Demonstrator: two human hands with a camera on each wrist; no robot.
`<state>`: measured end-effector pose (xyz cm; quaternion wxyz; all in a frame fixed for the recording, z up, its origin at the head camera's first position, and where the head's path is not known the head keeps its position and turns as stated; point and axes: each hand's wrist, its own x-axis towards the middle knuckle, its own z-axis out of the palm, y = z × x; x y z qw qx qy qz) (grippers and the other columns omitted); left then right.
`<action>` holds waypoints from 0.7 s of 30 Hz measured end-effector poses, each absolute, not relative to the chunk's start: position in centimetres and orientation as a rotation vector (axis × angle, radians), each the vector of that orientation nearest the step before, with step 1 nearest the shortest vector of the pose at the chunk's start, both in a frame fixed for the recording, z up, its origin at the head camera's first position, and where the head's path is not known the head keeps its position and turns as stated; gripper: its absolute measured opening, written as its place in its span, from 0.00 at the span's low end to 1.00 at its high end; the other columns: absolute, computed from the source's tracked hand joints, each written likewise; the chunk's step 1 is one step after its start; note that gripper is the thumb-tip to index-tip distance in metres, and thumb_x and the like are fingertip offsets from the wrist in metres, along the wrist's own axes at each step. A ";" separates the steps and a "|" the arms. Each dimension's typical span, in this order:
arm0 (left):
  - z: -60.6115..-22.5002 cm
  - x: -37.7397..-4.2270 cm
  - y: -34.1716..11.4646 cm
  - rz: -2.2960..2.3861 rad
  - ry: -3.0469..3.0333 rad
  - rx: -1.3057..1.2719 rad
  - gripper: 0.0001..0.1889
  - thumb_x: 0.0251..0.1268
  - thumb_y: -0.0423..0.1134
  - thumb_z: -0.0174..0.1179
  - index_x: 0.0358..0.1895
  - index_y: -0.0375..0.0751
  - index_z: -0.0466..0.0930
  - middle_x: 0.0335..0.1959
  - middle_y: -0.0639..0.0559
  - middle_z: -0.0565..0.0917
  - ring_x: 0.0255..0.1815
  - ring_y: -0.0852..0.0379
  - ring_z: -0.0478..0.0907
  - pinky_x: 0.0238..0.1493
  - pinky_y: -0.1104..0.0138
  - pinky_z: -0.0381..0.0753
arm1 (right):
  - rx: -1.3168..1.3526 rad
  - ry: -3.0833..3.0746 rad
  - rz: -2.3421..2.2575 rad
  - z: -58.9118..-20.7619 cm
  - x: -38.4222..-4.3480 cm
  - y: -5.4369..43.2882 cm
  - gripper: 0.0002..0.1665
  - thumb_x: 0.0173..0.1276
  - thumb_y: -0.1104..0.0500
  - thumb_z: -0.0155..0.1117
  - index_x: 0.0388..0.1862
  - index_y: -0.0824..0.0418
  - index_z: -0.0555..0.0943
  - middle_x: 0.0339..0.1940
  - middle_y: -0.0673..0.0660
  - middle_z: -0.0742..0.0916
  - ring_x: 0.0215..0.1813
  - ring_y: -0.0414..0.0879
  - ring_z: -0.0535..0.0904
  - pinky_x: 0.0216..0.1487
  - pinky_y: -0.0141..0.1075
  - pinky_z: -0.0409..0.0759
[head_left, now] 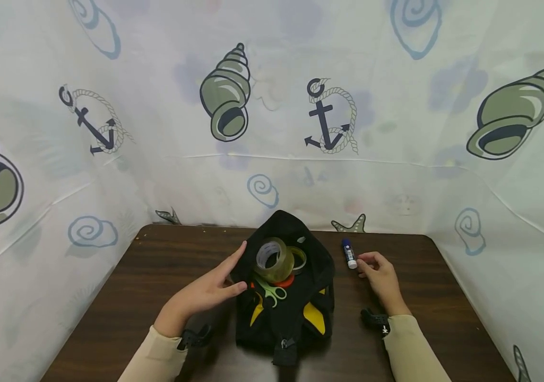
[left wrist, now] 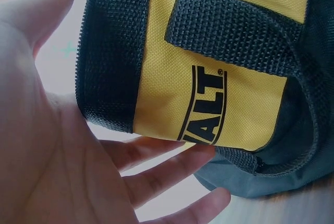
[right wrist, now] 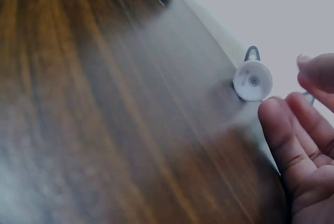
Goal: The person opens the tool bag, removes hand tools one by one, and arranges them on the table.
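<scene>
A black and yellow tool bag (head_left: 285, 318) stands on the table with its top unzipped. Inside its mouth sit a wide roll of clear tape (head_left: 285, 267), a smaller tape roll (head_left: 302, 260) and light green scissors (head_left: 272, 291). My left hand (head_left: 212, 286) touches the bag's left rim, fingers extended and thumb apart; the left wrist view has those fingers against the yellow side (left wrist: 245, 96). To the right of the bag lies a glue stick (head_left: 350, 254) with a blue end and a white end. Beside the white end is my right hand (head_left: 380, 276), its fingertips loosely bent and the thumb apart in the right wrist view.
The dark wooden table (head_left: 181, 254) ends at a white curtain (head_left: 281, 175) printed with shells and anchors, which stands around the back and sides. A red-orange handle (head_left: 285, 281) shows in the bag beside the scissors. A strap (head_left: 285, 353) hangs at the bag's front.
</scene>
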<state>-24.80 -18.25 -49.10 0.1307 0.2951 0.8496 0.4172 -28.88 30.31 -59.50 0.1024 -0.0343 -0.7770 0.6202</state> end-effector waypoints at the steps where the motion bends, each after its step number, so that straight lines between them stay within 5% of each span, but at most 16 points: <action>1: -49.1 -24.8 -18.2 1.212 2.470 0.855 0.49 0.86 0.52 0.59 0.91 0.68 0.30 0.93 0.59 0.39 0.92 0.42 0.49 0.75 0.41 0.76 | -0.099 -2.260 1.859 -59.5 -28.9 30.3 0.19 0.80 0.59 0.70 0.59 0.73 0.83 0.52 0.71 0.87 0.41 0.46 0.88 0.43 0.33 0.90; 11: -49.0 -24.7 -18.1 1.217 2.490 0.825 0.49 0.84 0.57 0.59 0.91 0.69 0.31 0.93 0.59 0.38 0.93 0.43 0.42 0.85 0.34 0.59 | 0.014 -1.901 2.151 -59.0 -28.2 30.4 0.22 0.82 0.59 0.67 0.58 0.78 0.77 0.37 0.50 0.87 0.36 0.41 0.88 0.39 0.32 0.89; 17: -49.1 -24.7 -17.9 1.227 2.483 0.831 0.49 0.85 0.57 0.59 0.91 0.66 0.30 0.93 0.59 0.37 0.93 0.44 0.44 0.82 0.37 0.66 | 0.345 -1.497 2.559 -57.9 -27.7 30.0 0.10 0.87 0.66 0.56 0.58 0.73 0.78 0.43 0.55 0.89 0.43 0.45 0.90 0.48 0.34 0.90; 21: -49.1 -24.7 -17.8 1.225 2.479 0.823 0.49 0.85 0.56 0.58 0.91 0.66 0.30 0.93 0.59 0.37 0.93 0.45 0.48 0.80 0.41 0.72 | 0.512 -1.351 2.673 -56.5 -27.5 29.5 0.13 0.89 0.69 0.49 0.57 0.64 0.81 0.46 0.56 0.90 0.47 0.47 0.90 0.53 0.34 0.90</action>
